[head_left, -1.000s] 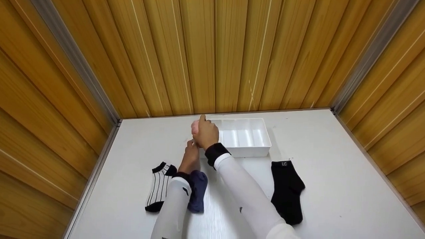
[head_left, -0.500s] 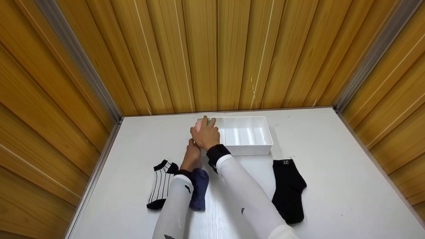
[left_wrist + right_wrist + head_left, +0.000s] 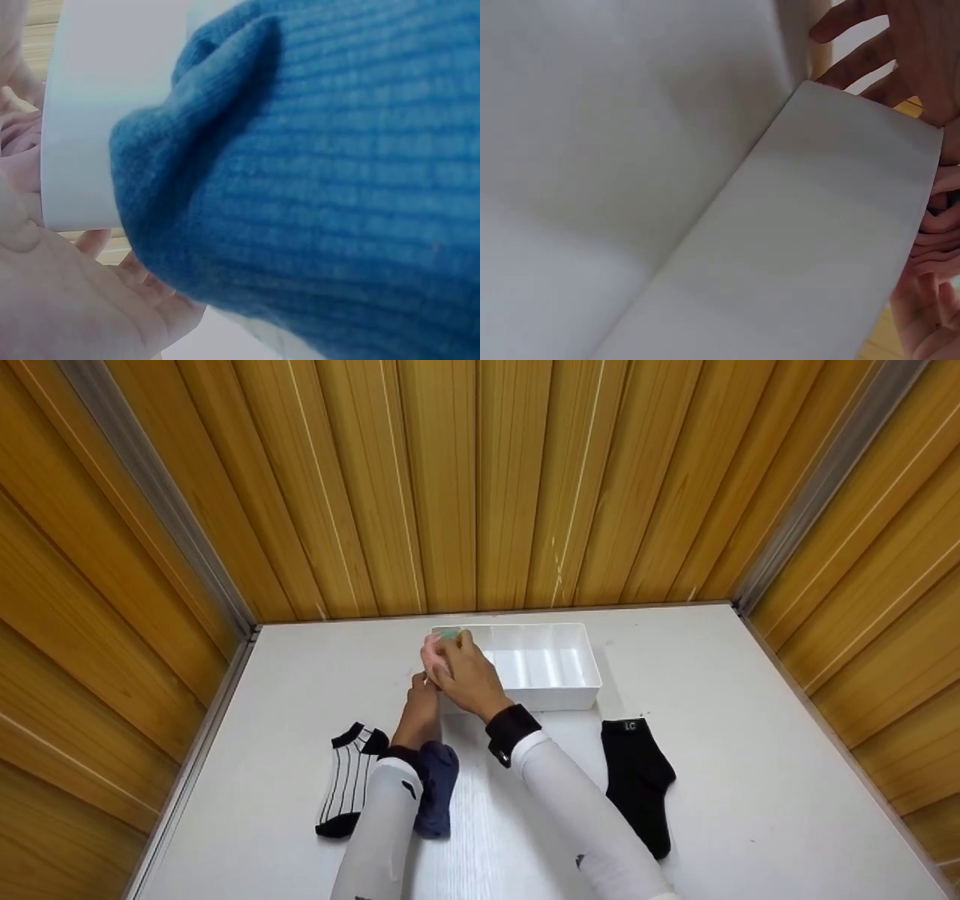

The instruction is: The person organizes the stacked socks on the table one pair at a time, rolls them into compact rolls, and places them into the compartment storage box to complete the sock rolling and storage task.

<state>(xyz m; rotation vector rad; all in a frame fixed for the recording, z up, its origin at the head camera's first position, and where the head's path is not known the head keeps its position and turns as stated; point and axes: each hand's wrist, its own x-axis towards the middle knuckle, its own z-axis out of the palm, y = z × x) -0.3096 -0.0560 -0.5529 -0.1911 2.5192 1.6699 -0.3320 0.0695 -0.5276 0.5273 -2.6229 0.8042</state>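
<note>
At the left end of a white divided box (image 3: 555,699), my right hand (image 3: 472,675) holds a folded pink sock (image 3: 433,651) between thumb and fingers. In the right wrist view the folded pink layers (image 3: 939,244) bulge at the box rim. My left hand (image 3: 420,711) is at the box's near left corner; in the left wrist view its thumb is by the rim and its fingers lie along the outside wall. Something green (image 3: 450,634) shows beside the pink sock. A navy ribbed sock (image 3: 438,799) lies by my left wrist, large in the left wrist view.
A white sock with black stripes (image 3: 349,780) lies left of my left forearm. A black sock (image 3: 637,780) lies to the right on the white table (image 3: 720,690). Wood-patterned walls (image 3: 517,495) enclose the back and sides.
My right hand's fingers went from spread over the left end of the box to curled around the pink sock, and its wrist swung right. The left hand stays at the box corner.
</note>
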